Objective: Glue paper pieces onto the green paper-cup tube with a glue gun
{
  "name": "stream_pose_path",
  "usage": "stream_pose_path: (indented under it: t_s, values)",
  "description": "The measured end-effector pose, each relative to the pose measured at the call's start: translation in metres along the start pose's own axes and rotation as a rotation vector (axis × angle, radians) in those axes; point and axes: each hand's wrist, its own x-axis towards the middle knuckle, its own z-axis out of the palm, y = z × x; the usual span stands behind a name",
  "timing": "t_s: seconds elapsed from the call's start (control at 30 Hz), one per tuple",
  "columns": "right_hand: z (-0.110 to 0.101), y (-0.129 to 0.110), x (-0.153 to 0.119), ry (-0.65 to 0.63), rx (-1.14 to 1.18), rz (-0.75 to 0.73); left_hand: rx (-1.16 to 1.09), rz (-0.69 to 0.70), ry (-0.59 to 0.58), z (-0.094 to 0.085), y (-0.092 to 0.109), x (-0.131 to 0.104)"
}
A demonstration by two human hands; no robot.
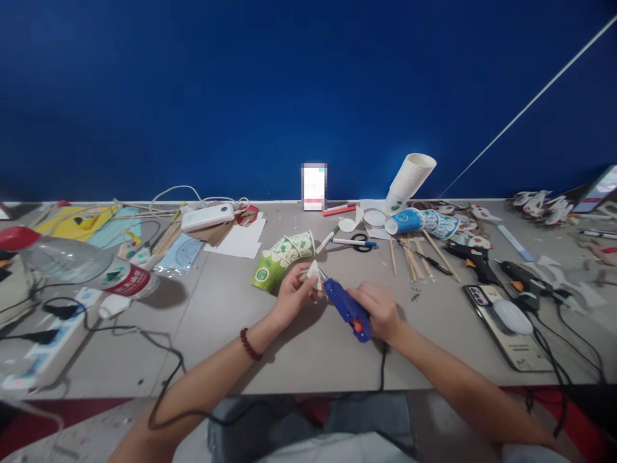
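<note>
My left hand is closed in a pinch, fingertips around a small white triangular piece of paper or card with green marks. My right hand is wrapped around the handle of a blue plastic glue gun, fingers curled. Everything turns on the short line between these two: the white piece lies ahead and to the left of my right hand, just off the gun's nozzle. The gun's long axis runs slantwise, from the near right to the far left, with its nozzle aimed at that piece; I cannot tell whether they touch. My left fingertips are close to the nozzle too, so there is little room around it.

Just beyond my left hand lies a curved row of green-and-white patterned paper cups, tipped on its side on the grey desk; whether my hand brushes it, I cannot tell. Farther ahead are a white pen with a blue end and black-handled scissors. To the right lie thin wooden sticks and a blue-and-white row of paper cups, with a leaning stack of white paper cups behind. Two black glue guns sit well clear, farther right, near a phone with a white computer mouse on it.
</note>
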Motion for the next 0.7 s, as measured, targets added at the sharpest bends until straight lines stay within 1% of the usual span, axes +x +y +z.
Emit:
stream_pose_path:
  t_s: [0.23, 0.43, 0.5, 0.6, 0.7]
  values:
    - [0.0001, -0.0046, 0.0028, -0.019, -0.182, -0.074, -0.016, 0.008, 0.028, 0.0018, 0.0030, -0.0018]
    - [0.0008, -0.0065, 0.0052, 0.018, -0.254, -0.122, -0.012, 0.021, 0.052, 0.0052, 0.0070, -0.0034]
    - [0.0014, -0.0066, 0.0052, 0.012, -0.247, -0.102, -0.007, 0.026, 0.063, 0.0048, 0.0065, -0.0031]
    - [0.0023, -0.0058, 0.0040, -0.027, -0.204, -0.035, 0.007, 0.023, 0.074, 0.0029, 0.0041, -0.0019]
    - [0.0020, -0.0049, 0.0028, -0.035, -0.091, 0.037, 0.013, 0.003, 0.077, 0.0006, 0.0007, -0.0002]
